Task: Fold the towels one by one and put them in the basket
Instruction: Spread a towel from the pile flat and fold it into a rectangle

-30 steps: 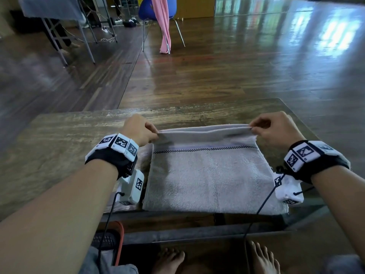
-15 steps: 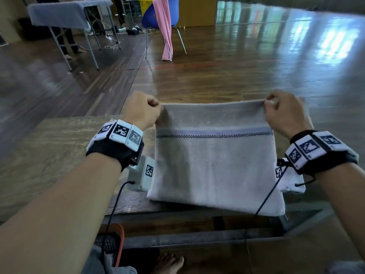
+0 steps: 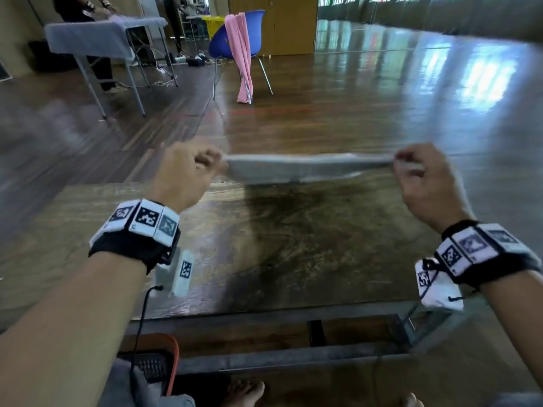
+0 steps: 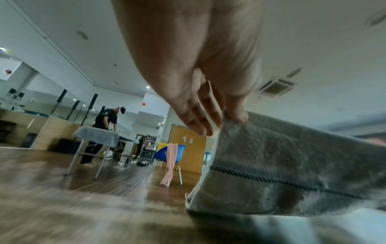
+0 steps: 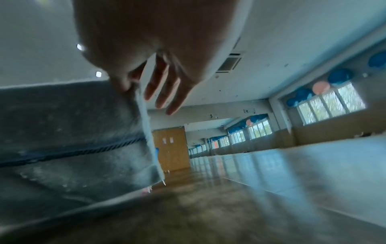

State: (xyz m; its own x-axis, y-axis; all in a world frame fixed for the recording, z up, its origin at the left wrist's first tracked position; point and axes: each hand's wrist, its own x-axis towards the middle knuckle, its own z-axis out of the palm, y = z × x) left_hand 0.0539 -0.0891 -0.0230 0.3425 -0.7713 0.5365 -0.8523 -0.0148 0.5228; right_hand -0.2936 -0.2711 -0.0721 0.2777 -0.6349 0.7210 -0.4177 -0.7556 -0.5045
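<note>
A grey folded towel (image 3: 305,168) with a dark stitched stripe hangs in the air above the far part of the wooden table (image 3: 279,245), stretched flat between both hands. My left hand (image 3: 188,171) pinches its left top corner. My right hand (image 3: 423,177) pinches the right top corner. The left wrist view shows the towel (image 4: 292,173) under my thumb, with the other fingers (image 4: 200,118) extended. The right wrist view shows the towel (image 5: 73,132) pinched at its corner, the remaining fingers (image 5: 167,92) spread. An orange-rimmed basket (image 3: 164,365) sits below the table's near edge on the left, mostly hidden.
A blue chair (image 3: 235,36) draped with a pink cloth (image 3: 241,57) stands on the wooden floor beyond the table. Farther left is a folding table (image 3: 97,36) covered with a grey cloth, a person standing behind it. My bare feet (image 3: 244,392) show below the table.
Both hands have lifted the towel off the table and carried it up and forward. It lay flat a second ago; now it is airborne and seen nearly edge-on.
</note>
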